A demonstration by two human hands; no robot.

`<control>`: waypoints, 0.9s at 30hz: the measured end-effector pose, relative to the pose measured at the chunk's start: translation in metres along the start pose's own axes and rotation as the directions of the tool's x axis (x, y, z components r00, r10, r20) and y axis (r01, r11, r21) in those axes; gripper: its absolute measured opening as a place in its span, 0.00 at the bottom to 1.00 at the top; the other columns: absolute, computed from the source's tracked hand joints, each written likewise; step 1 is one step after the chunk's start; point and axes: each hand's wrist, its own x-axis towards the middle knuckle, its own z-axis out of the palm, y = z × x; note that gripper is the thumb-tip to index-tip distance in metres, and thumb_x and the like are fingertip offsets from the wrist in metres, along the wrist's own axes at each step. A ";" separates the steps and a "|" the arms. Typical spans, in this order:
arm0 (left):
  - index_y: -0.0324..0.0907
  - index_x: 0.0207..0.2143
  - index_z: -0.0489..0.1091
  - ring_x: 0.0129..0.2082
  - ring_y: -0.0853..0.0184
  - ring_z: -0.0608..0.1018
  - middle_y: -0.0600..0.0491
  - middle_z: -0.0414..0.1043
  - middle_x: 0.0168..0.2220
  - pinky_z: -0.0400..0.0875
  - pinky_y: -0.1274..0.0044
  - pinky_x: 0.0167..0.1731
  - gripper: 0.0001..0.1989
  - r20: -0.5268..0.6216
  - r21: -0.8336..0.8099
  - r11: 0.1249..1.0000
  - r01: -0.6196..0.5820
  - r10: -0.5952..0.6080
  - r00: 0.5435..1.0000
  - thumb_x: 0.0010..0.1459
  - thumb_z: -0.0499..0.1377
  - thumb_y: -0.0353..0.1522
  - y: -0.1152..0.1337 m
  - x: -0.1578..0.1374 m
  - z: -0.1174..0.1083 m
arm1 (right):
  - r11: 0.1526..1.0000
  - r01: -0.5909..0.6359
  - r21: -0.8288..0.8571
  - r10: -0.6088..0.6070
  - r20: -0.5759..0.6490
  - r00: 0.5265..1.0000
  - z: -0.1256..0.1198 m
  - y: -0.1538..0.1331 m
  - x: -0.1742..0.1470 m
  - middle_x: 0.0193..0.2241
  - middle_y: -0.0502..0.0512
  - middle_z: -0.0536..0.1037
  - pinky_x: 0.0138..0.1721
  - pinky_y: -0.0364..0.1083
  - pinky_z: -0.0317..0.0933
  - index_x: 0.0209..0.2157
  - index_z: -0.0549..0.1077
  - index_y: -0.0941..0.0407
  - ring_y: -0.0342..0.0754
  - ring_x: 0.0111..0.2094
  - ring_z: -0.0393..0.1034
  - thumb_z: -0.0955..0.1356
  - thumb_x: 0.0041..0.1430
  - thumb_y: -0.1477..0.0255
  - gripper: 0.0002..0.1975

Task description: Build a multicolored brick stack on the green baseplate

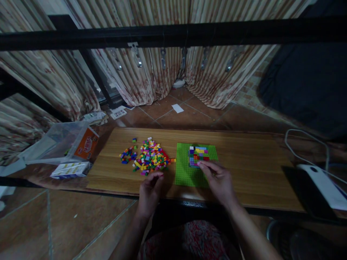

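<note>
A green baseplate [181,173] lies on the wooden table, carrying a low build of coloured bricks [195,157] in rows of blue, yellow, red and pink. At the near edge of this build, my right hand [221,180] pinches a small pink brick [198,163] between thumb and fingertips. My left hand [150,191] hovers over the table's front edge, left of the baseplate, with its fingers curled together; whatever they hold, if anything, is hidden. Just beyond it spreads a loose pile of small toy bricks [151,155] in many colours.
A smaller cluster of bricks [127,155] sits left of the pile. Left of the table are a clear plastic bin [59,141], an orange packet [87,144] and a white box [71,169]. A white device with a cable [322,184] lies at right. A black rail [173,35] with hanging clips crosses beyond.
</note>
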 end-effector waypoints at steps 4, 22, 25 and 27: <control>0.41 0.36 0.74 0.39 0.65 0.77 0.51 0.76 0.36 0.70 0.75 0.42 0.10 -0.006 0.127 0.991 -0.047 0.048 0.999 0.54 0.60 0.38 -0.017 0.008 -0.004 | 0.928 0.100 -0.360 -0.083 0.062 0.995 -0.021 0.016 0.043 0.34 0.55 0.77 0.39 0.49 0.64 0.35 0.79 0.54 0.49 0.35 0.71 0.64 0.61 0.61 0.14; 0.43 0.38 0.73 0.37 0.65 0.77 0.52 0.77 0.36 0.71 0.75 0.41 0.10 0.047 0.336 0.937 -0.093 0.082 0.995 0.57 0.58 0.38 -0.021 0.007 -0.007 | 0.727 0.261 -0.635 -0.120 0.257 0.959 -0.021 0.033 0.079 0.33 0.53 0.73 0.39 0.47 0.61 0.31 0.77 0.54 0.48 0.35 0.68 0.63 0.62 0.64 0.13; 0.43 0.38 0.73 0.37 0.64 0.77 0.51 0.77 0.36 0.71 0.74 0.41 0.11 0.049 0.345 0.934 -0.091 0.079 0.996 0.57 0.58 0.38 -0.019 0.007 -0.006 | 0.740 0.248 -0.625 -0.122 0.238 0.964 -0.020 0.033 0.076 0.34 0.54 0.73 0.39 0.47 0.61 0.32 0.77 0.54 0.48 0.35 0.69 0.63 0.62 0.63 0.13; 0.43 0.37 0.73 0.37 0.64 0.78 0.51 0.77 0.36 0.71 0.74 0.42 0.11 0.048 0.342 0.935 -0.091 0.079 0.996 0.57 0.58 0.39 -0.019 0.007 -0.006 | 0.749 0.239 -0.618 -0.128 0.220 0.967 -0.018 0.035 0.074 0.35 0.54 0.74 0.39 0.47 0.62 0.33 0.77 0.54 0.48 0.35 0.69 0.63 0.62 0.62 0.14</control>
